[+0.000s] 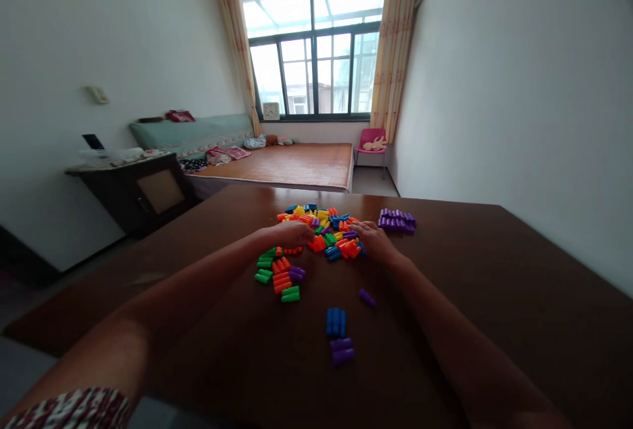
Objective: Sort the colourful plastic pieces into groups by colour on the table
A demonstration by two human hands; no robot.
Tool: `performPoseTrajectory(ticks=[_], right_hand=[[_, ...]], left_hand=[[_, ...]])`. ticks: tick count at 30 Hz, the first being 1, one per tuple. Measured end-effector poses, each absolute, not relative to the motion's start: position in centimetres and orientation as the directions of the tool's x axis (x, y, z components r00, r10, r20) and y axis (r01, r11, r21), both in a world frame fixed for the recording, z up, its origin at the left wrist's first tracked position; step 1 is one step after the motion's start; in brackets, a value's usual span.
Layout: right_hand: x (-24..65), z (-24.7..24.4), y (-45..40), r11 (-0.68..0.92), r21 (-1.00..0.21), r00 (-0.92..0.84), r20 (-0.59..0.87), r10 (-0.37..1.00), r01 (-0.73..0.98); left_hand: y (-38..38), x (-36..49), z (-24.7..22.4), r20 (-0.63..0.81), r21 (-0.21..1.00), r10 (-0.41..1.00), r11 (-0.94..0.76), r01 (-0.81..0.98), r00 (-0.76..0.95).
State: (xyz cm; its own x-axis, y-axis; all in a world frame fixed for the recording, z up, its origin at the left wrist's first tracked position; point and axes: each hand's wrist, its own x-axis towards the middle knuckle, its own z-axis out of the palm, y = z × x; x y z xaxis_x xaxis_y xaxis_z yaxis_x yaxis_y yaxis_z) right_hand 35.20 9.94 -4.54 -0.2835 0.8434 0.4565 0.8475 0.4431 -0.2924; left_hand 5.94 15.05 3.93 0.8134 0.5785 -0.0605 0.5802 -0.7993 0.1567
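Observation:
A heap of small plastic pieces in orange, blue, yellow, green and purple (329,240) lies on the dark brown table (198,356). My left hand (293,234) reaches to the heap's left side with its fingers bent down; what they touch is hidden. At the right side of the heap is my right hand (374,239), its fingers spread over the pieces. Rows of purple pieces (396,221) sit just beyond it. Green pieces (264,271) and orange pieces (282,277) lie nearer, below my left hand. Closer still are blue pieces (336,322), purple pieces (342,351) and one loose purple piece (366,297).
Beyond the table stands a low bed (297,162) under a window. A dark cabinet (153,192) is at the left. A pink chair (372,141) with a soft toy on it stands near the right wall.

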Motion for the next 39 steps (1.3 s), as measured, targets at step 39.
performPoseTrajectory(ticks=[39], right_hand=[[52.4, -9.1, 8.9, -0.283, -0.567, 0.537, 0.350, 0.767, 0.774]], left_hand=[[15.5, 21.7, 1.5, 0.188, 0.370, 0.641, -0.748, 0.551, 0.744]])
